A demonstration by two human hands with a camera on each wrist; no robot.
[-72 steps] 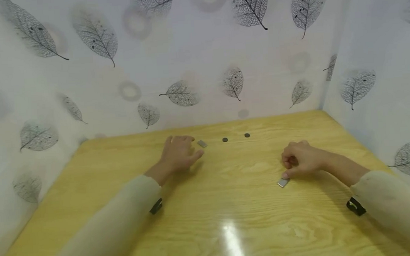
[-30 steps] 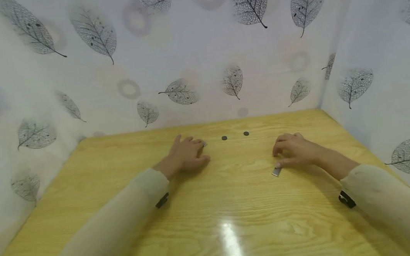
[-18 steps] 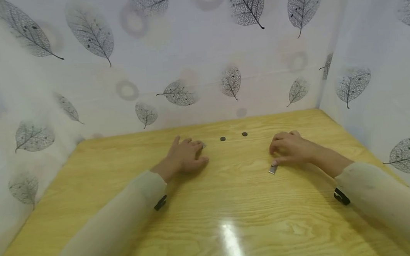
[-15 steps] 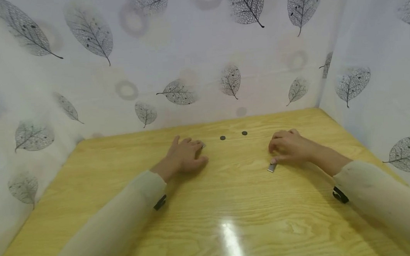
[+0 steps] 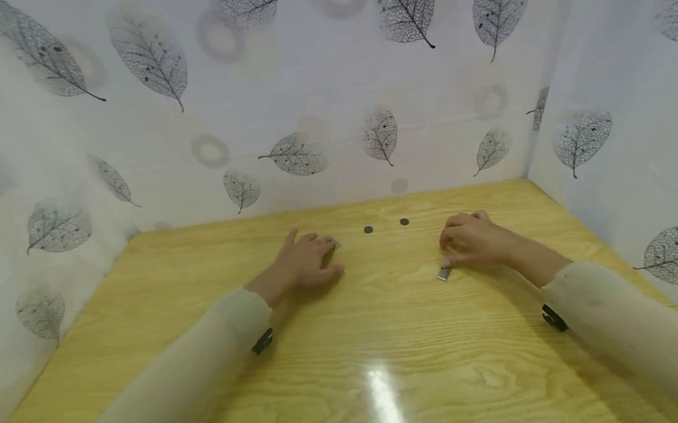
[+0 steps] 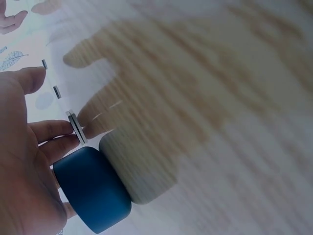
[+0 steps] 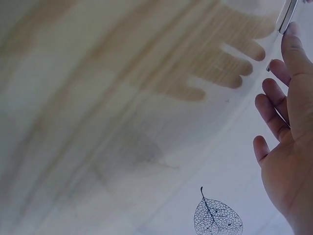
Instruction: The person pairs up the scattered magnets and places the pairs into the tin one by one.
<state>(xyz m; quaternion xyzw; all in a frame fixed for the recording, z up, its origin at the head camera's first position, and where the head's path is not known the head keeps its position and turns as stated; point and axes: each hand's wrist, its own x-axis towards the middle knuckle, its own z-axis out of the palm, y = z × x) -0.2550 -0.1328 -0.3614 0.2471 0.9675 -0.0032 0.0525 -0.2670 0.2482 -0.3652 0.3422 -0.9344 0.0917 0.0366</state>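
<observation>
My left hand (image 5: pixel 307 262) lies low over the table (image 5: pixel 379 324), fingertips on a small flat silver rectangle (image 5: pixel 335 243) that they partly cover. In the left wrist view, two fingertips meet the edge of this silver rectangle (image 6: pixel 76 128). A dark blue cylinder (image 6: pixel 93 191) is close by the palm there, with fingers behind it; the hand hides it in the head view. My right hand (image 5: pixel 475 239) has its thumb on a second silver rectangle (image 5: pixel 443 274). The right wrist view shows that silver rectangle (image 7: pixel 288 17) at a fingertip, the other fingers loosely bent.
Two dark grey discs, one left (image 5: pixel 368 230) and one right (image 5: pixel 405 221), lie between the hands near the table's back. White leaf-print cloth (image 5: pixel 333 109) rises behind the table and along both sides. Black bands (image 5: pixel 553 317) show at the sleeves.
Over these frames, my right hand has slid its silver rectangle left and away from me. My left hand has moved onto the other silver rectangle and stayed there. Both discs lie still.
</observation>
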